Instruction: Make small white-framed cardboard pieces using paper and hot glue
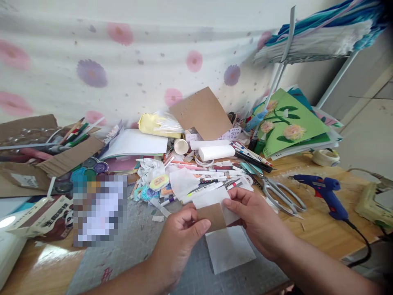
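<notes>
Both my hands hold a small brown cardboard piece [212, 217] with white paper [211, 197] behind it, just above a grey cutting mat [135, 246]. My left hand [179, 239] pinches the card's left edge with thumb and fingers. My right hand [254, 217] grips its right side, fingers curled over the white paper. A white paper sheet [229, 250] lies flat on the mat below the card.
Scissors [281, 194] and a blue glue gun [325, 192] lie right of my hands on the wooden table [310, 229]. Behind are piled pens [211, 180], paper scraps, a paper cup [181, 146], a cardboard sheet [204, 112], green flower card [287, 123], tape roll [326, 156], cardboard box [37, 151].
</notes>
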Available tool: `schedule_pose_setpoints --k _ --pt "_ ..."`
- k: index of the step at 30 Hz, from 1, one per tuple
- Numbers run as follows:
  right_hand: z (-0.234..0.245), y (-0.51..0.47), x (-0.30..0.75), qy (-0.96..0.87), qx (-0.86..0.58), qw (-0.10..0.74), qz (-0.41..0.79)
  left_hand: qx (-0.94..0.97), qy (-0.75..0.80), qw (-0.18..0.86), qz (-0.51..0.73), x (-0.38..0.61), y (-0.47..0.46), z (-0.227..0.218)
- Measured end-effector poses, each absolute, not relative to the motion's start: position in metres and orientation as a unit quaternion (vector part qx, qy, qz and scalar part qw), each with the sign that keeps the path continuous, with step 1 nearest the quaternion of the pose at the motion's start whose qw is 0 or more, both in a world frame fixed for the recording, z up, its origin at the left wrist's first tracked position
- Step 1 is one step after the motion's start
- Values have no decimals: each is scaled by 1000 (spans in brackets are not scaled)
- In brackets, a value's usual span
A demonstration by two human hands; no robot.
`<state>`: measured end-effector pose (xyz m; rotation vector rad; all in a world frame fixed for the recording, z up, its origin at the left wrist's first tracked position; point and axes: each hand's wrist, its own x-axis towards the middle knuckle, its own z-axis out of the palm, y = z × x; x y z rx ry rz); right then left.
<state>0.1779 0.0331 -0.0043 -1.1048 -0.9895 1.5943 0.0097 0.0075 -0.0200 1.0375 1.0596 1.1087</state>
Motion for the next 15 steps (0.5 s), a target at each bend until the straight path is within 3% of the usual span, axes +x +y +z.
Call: schedule_pose_setpoints --k 4,15 --pt "-9 32 174 -369 -427 501 656 437 456 602 488 9 8 -24" --pt "-10 25 164 -331 -395 495 700 424 493 564 509 7 10 -30"
